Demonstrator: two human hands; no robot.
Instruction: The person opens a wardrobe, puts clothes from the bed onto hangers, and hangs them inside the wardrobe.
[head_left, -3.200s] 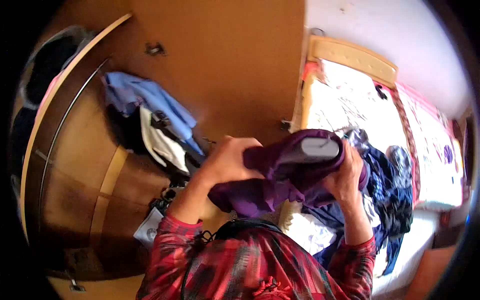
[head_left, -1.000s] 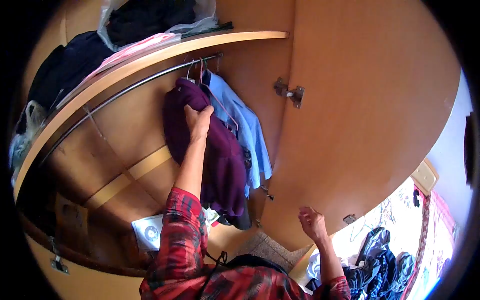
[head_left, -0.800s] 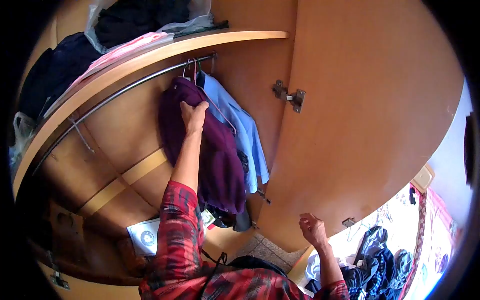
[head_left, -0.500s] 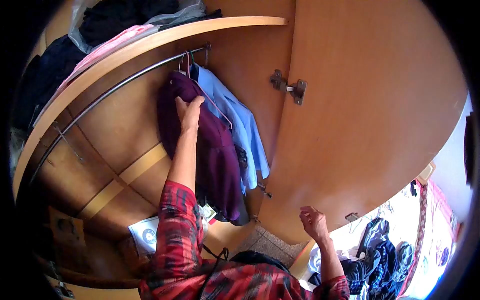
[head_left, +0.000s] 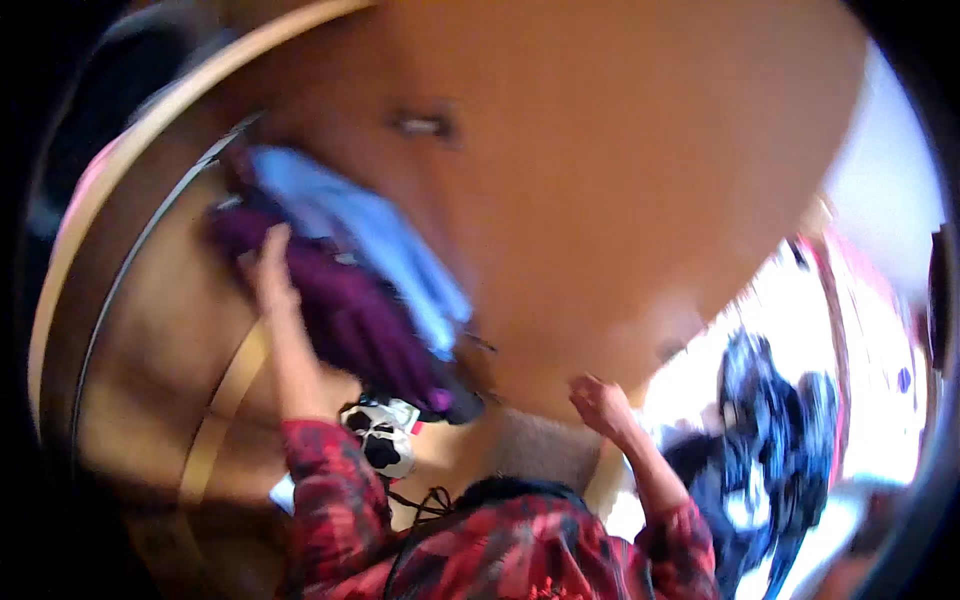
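Note:
A dark purple jacket (head_left: 350, 310) hangs from the rail inside a wardrobe. My left hand (head_left: 268, 275) lies against its upper part, thumb and fingers apart, though motion blurs them. Beside the jacket, on the door side, hangs a light blue shirt (head_left: 380, 235). My right hand (head_left: 600, 405) is in the air in front of the wooden door, fingers curled in, with nothing visible in it. The hanger hooks are too blurred to make out.
The wardrobe door (head_left: 620, 200) stands open on the right. A curved shelf edge (head_left: 110, 160) runs above the metal rail (head_left: 145, 235). A black-and-white item (head_left: 382, 440) lies low in the wardrobe. Dark clothes (head_left: 755, 440) are heaped on a bright surface at right.
My view has swung to the right, so the wardrobe and clothes sit further left. The jacket and shirt hang more slanted in view. My left hand stays at the jacket; the black-and-white item has come into sight.

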